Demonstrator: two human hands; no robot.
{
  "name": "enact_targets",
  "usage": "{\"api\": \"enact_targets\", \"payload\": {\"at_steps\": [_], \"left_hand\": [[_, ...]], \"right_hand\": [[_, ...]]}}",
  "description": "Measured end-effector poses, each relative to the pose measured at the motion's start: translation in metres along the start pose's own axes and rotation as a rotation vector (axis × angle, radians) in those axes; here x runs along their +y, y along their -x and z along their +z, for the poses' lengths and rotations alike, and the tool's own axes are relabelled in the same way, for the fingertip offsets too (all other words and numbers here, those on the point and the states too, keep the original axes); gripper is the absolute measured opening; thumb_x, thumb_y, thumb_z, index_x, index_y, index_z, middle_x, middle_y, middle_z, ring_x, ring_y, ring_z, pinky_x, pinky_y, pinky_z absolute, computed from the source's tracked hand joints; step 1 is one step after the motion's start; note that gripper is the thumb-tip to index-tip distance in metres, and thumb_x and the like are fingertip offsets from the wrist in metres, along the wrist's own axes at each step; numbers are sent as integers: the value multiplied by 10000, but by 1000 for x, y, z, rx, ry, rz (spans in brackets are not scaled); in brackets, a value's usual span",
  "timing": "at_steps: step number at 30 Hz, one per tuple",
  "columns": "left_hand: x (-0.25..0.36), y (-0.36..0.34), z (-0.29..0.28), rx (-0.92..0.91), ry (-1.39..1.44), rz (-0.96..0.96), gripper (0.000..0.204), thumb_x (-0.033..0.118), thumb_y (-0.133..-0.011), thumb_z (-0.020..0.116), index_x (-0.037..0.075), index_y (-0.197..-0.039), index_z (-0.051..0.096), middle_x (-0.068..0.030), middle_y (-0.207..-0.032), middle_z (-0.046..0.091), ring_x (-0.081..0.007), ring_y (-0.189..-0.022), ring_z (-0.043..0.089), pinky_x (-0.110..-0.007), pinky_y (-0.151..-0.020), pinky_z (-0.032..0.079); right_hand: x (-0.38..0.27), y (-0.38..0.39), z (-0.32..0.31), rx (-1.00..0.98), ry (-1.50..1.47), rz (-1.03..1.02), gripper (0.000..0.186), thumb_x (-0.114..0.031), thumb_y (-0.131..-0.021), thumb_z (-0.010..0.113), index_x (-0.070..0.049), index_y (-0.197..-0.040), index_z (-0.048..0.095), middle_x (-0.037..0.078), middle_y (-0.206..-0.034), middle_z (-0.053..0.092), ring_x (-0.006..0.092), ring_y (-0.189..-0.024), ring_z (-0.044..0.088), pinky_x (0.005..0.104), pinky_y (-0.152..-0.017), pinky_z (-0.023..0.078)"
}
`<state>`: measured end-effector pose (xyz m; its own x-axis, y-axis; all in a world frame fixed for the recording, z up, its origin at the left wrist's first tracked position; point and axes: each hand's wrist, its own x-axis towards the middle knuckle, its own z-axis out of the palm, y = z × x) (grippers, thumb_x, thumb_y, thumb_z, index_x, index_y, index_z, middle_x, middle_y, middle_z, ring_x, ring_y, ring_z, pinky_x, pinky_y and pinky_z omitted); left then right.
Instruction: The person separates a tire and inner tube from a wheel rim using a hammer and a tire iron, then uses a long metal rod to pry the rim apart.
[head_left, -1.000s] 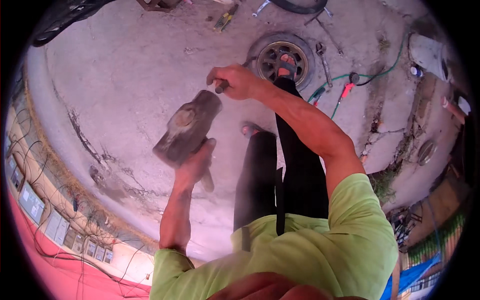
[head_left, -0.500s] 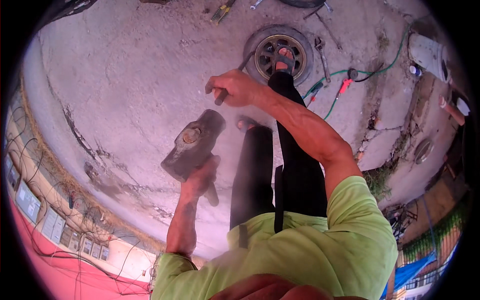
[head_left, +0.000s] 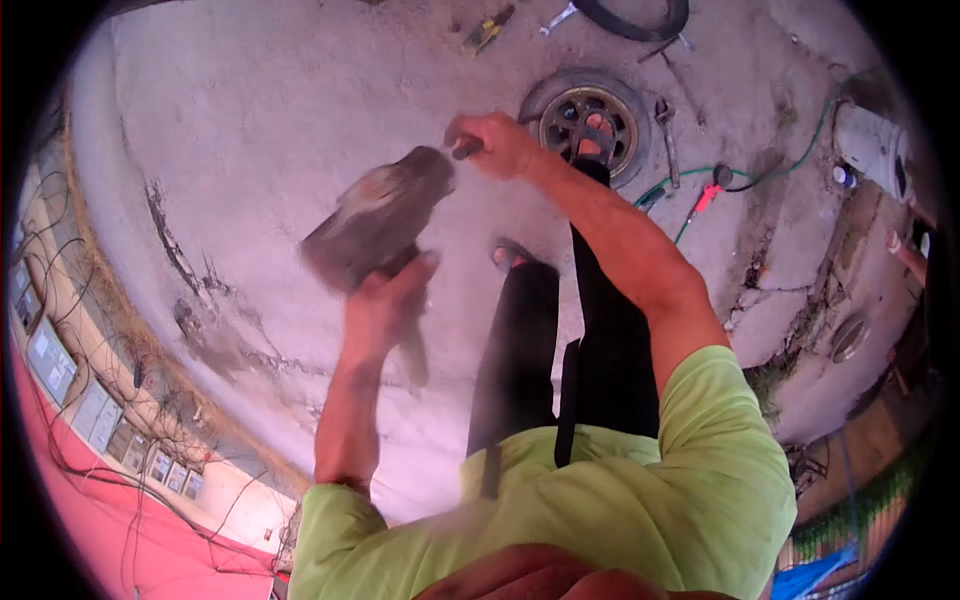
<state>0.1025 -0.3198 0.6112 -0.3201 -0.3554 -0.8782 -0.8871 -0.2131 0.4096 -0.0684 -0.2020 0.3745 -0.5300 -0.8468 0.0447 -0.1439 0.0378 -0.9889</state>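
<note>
My left hand (head_left: 388,298) is closed round the short handle of a sledgehammer (head_left: 375,222), whose heavy, worn head is raised and smeared by motion. Just beyond it, my right hand (head_left: 505,145) grips a dark metal bar (head_left: 467,148). The bar's near end pokes out of my fist beside the hammer head. Its far end reaches the left edge of a tyre (head_left: 638,150) lying flat on its spoked wheel rim (head_left: 560,130). My sandalled right foot (head_left: 595,138) rests on the wheel. Where the bar meets the tyre is too small to make out.
An adjustable wrench (head_left: 668,140) lies right of the wheel, near a red-handled air tool (head_left: 707,198) and a green hose (head_left: 815,140). Farther off are yellow-handled pliers (head_left: 488,30), a spanner (head_left: 557,20) and a black rubber ring (head_left: 635,30). A white bucket (head_left: 870,145) stands at right.
The sledgehammer has moved up in the picture, its head close to the bar's near end. My right hand still holds the bar. The whole view has shifted slightly.
</note>
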Motion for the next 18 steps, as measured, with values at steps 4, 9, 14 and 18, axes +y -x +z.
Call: {"api": "enact_targets", "payload": {"at_steps": [4,9,14,18], "left_hand": [[90,98,-11,402,249,432,215,187,-847,721,40,-956,610,-23,-752,526,-110,-657,503,-281,-595,428],[142,127,-70,-94,210,1414,175,249,-956,569,84,-913,526,-40,-807,537,-147,-639,553,-356,-679,461],[6,21,-17,374,-328,315,139,186,-923,622,67,-907,553,-43,-811,575,-141,-654,567,-340,-662,470],[8,-4,9,240,-161,159,123,136,-896,665,53,-902,575,-46,-814,605,-137,-666,578,-328,-648,478]], "right_hand": [[13,18,2,9,62,53,237,32,-766,578,-63,-967,659,123,-807,705,302,-766,709,375,-658,522],[12,7,0,-16,71,34,256,22,-768,596,-70,-998,657,110,-828,719,300,-785,713,381,-688,537],[27,9,13,25,120,-3,272,3,-783,610,-77,-1037,665,123,-918,722,302,-868,710,365,-739,548],[19,-2,-34,8,14,99,241,-24,-793,641,-68,-1028,670,129,-919,719,296,-860,707,367,-766,549]]}}
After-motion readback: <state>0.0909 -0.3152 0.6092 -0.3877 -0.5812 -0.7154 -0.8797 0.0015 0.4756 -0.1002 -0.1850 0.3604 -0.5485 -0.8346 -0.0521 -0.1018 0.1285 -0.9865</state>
